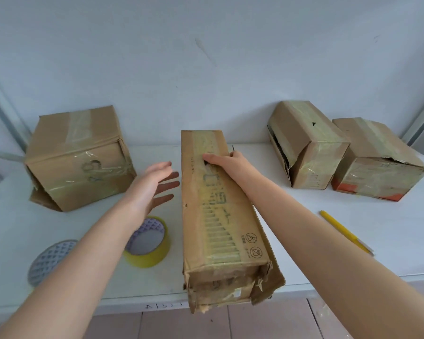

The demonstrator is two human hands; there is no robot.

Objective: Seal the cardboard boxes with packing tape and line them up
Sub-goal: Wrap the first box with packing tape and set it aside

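The right hand [227, 162] gripped the taped long box [218, 216] lying on the table [304, 216], the left hand [148, 189] beside it with fingers [168, 185] spread open; lining-up seemed underway, calling for a two-handed shift.

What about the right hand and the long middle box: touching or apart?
Touching. The head view shows the right hand on the long middle box, thumb flat on its taped top and fingers curled over the right edge.

Soft, even daylight, faint shadows, mild glare on glossy tape, wide-angle bending at edges, slightly soft focus.
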